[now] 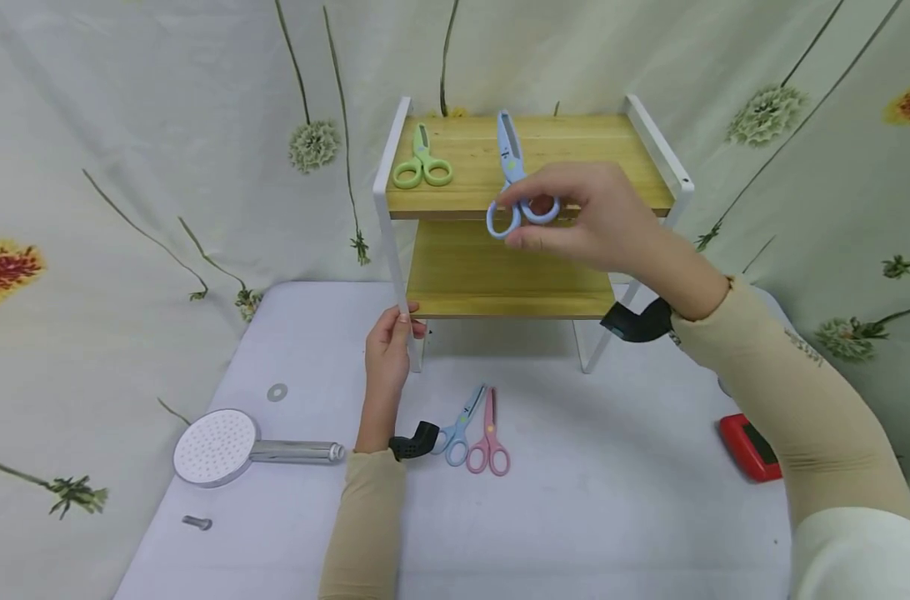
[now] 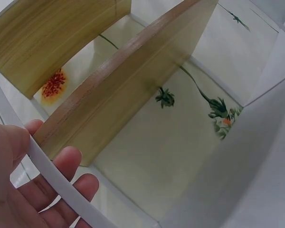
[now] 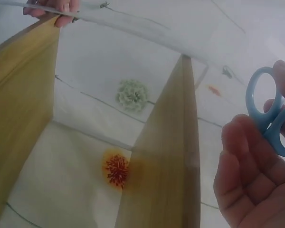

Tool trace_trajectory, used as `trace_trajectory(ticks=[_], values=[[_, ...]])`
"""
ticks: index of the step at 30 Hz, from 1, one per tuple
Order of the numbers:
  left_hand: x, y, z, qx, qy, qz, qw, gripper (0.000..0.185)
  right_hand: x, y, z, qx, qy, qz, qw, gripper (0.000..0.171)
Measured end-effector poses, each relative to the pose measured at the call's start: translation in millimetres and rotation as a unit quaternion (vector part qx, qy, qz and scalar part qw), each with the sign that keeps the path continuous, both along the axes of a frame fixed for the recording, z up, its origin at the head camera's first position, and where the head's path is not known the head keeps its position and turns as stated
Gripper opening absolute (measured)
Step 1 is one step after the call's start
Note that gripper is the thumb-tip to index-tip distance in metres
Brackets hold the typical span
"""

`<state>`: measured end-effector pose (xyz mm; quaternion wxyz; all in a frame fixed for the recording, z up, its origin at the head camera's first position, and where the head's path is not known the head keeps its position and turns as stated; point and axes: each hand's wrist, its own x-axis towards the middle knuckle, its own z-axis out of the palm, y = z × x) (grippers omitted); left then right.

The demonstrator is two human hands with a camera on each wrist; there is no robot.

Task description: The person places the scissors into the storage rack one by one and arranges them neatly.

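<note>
Now my right hand [image 1: 590, 221] pinches the blue scissors [image 1: 513, 179] by their handle loops, blades lying on the rack's top shelf [image 1: 590, 158] beyond my fingertips, while my left hand [image 1: 387, 350] grips the rack's white front leg [image 1: 397, 250].

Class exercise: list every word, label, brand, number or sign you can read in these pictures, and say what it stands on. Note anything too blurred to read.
No text can be read in any view.
Right sleeve: a small dark print, too small and blurred to read.
Blue scissors in the right hand: small marks on the blade, not legible.
Red device on the table: a dark panel, nothing readable on it.
</note>
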<state>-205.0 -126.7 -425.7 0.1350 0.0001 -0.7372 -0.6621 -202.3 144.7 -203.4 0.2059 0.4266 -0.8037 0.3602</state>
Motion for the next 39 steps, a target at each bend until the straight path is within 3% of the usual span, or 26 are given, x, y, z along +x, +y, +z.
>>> trace_trajectory(ticks=[9, 17, 25, 32, 39], values=[[0.2, 0, 0.4, 0.005, -0.003, 0.002, 1.0, 0.03, -40.3, -17, 17.2, 0.082, -0.05, -0.098, 0.991, 0.029], [1.1, 1, 1.5, 0.015, -0.002, -0.005, 0.9999, 0.029, -64.3, -23, 17.2, 0.134, -0.087, -0.135, 0.978, 0.033], [2.1, 0, 1.6, 0.009, 0.008, -0.001, 0.9999, 0.03, -72.6, -27, 20.4, 0.163, -0.105, -0.145, 0.97, 0.034], [1.3, -1, -0.1, 0.011, 0.009, 0.0, 0.9999, 0.03, -70.9, -31, 20.5, 0.194, -0.095, -0.137, 0.967, 0.035], [0.4, 0, -0.9, 0.004, 0.01, 0.002, 0.9999, 0.03, -69.0, -33, 19.4, 0.188, -0.097, -0.141, 0.967, 0.033]])
